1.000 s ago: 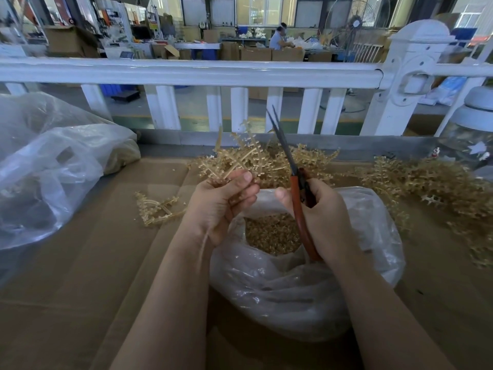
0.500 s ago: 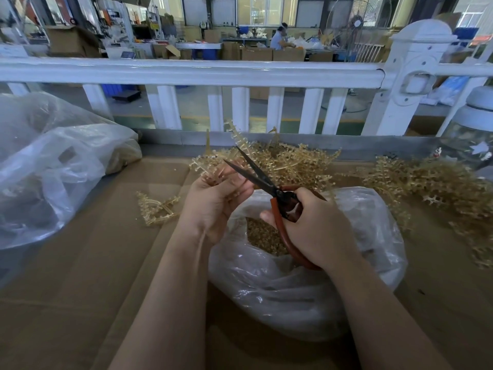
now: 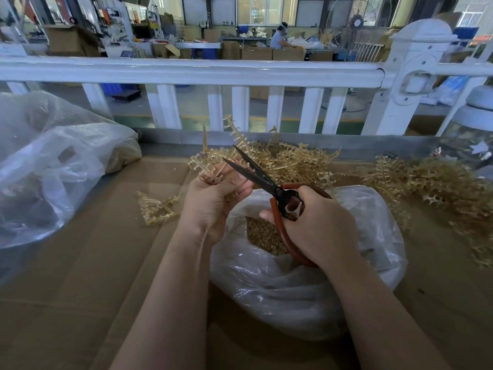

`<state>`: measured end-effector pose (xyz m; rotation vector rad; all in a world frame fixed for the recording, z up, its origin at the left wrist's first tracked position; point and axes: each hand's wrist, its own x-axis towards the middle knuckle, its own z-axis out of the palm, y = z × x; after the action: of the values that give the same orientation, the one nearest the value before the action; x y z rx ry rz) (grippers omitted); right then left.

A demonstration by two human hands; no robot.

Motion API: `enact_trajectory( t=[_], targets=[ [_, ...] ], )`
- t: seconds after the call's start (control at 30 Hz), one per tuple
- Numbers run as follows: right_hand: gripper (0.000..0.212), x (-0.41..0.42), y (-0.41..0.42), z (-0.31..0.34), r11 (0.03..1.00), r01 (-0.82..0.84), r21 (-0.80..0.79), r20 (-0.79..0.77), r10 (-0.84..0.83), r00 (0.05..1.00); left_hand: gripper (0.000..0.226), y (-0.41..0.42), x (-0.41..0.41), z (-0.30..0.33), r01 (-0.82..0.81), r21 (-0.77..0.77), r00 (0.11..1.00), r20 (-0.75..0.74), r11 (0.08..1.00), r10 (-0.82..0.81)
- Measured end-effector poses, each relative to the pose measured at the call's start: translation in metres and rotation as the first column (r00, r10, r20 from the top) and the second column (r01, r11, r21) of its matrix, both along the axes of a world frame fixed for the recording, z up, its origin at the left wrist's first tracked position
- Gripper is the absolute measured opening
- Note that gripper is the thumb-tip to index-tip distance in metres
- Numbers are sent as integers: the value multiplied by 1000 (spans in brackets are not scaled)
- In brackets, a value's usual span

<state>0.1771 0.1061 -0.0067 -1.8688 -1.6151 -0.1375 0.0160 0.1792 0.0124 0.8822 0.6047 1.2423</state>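
My left hand (image 3: 213,201) grips a tan plastic sprue (image 3: 210,161) with small branches, held upright above the table. My right hand (image 3: 317,225) holds scissors (image 3: 256,174) with red handles and dark blades. The blades are spread apart and point up-left, their tips at the sprue just above my left fingers. Below both hands lies a clear plastic bag (image 3: 293,289), open at the top, with small tan cut pieces (image 3: 261,236) inside.
Heaps of tan sprues (image 3: 298,161) lie behind the bag and to the right (image 3: 440,188). One loose sprue (image 3: 154,209) lies left of my hand. A large clear bag (image 3: 48,169) fills the left. A white railing (image 3: 213,73) borders the cardboard-covered table (image 3: 80,289).
The scissors swung from pointing straight up down to the left, toward the sprue, and the blades opened. My left hand stayed in place with the sprue.
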Motion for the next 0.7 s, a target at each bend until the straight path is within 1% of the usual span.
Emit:
enact_trajectory(
  t=[0.13,0.23,0.3,0.47,0.53,0.63,0.7],
  targets=[
    [67,1,0,-2,1000,10,7,10,-10,1000,9,0,-1,0,4,21,1000,-2,1000,-4],
    [79,0,1,-3,1000,2,0,-3,-2,1000,12,-1,-1,0,11,25,1000,3,1000,-11],
    [81,0,0,-2,1000,-4,-2,-21,4,1000,14,-2,-1,1,10,26,1000,0,1000,-10],
    [77,1,0,-3,1000,-9,-9,-12,9,1000,13,-4,0,3,-2,30,1000,-10,1000,2],
    [68,1,0,-3,1000,-4,-3,2,4,1000,9,-5,0,4,-2,31,1000,-12,1000,3],
    [58,0,0,-2,1000,-1,5,18,1,1000,13,-4,-2,4,-1,46,1000,-20,999,2],
    [61,0,-1,-1,1000,1,19,19,-1,1000,12,-4,-3,4,0,76,999,-48,997,3]
  ],
)
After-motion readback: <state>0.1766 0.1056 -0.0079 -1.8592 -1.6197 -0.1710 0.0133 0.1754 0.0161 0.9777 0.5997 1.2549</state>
